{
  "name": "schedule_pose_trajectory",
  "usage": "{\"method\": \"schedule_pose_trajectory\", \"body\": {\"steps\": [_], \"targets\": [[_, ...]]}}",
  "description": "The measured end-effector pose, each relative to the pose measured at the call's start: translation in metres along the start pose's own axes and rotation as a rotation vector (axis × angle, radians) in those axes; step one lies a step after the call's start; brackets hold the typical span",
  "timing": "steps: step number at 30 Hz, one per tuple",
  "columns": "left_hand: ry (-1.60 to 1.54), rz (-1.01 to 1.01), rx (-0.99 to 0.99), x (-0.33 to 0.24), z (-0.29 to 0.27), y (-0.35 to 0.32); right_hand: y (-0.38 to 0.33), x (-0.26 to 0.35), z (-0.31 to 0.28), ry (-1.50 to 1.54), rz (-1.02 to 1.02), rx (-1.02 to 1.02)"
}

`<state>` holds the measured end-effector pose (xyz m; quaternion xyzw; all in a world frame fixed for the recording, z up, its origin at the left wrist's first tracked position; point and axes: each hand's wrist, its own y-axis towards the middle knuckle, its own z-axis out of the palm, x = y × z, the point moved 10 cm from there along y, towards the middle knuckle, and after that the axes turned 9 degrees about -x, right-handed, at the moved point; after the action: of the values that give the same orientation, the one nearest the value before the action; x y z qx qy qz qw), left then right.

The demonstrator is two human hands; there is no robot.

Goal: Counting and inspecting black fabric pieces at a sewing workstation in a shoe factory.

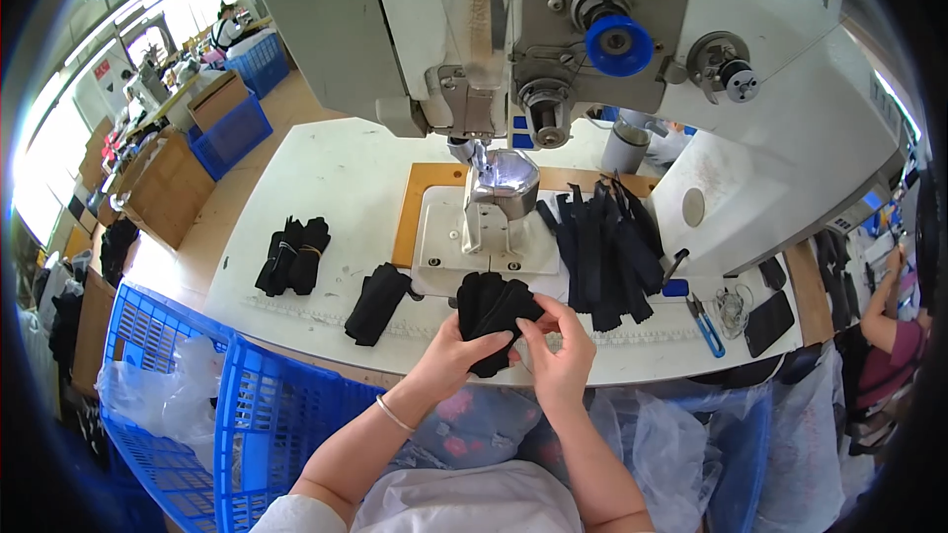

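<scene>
A folded bundle of black fabric strips (491,301) is held up over the front edge of the white sewing table. My left hand (456,357) wraps round its left side, thumb across the front. On the right side, my right hand (559,353) pinches the fabric between thumb and fingers. Left of my hands lies another rolled black bundle (377,304). Farther left sit tied black bundles (292,257), side by side with thin bands round them. Beyond my right hand, loose black strips (602,257) lie in a heap beside the machine bed.
An industrial sewing machine (474,69) overhangs the table (326,168), its needle area lit. Blue-handled snips (705,326), coiled thread (733,311) and a black flat item (769,324) lie at right. Blue crates (232,415) stand at lower left. Other people work at both sides.
</scene>
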<state>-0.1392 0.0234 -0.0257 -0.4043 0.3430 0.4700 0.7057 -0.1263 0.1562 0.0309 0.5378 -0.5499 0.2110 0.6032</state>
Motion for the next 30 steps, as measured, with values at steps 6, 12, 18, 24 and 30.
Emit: {"method": "schedule_pose_trajectory", "body": {"steps": [6,12,18,24,30], "targets": [[-0.013,0.111,0.017,0.002,0.005,0.004,0.002,0.006,-0.004,-0.066,-0.108,-0.054],[-0.116,0.082,0.052,0.007,-0.001,0.002,0.003,0.014,-0.014,-0.024,-0.183,-0.164],[-0.041,0.124,0.04,0.004,-0.001,0.001,0.016,0.033,-0.007,-0.029,-0.209,0.06],[-0.027,0.105,-0.018,0.006,-0.006,0.0,0.008,0.033,-0.003,-0.086,-0.242,0.028],[-0.336,0.039,0.121,0.0,0.0,-0.002,0.004,0.028,-0.009,-0.029,-0.333,-0.109]]}}
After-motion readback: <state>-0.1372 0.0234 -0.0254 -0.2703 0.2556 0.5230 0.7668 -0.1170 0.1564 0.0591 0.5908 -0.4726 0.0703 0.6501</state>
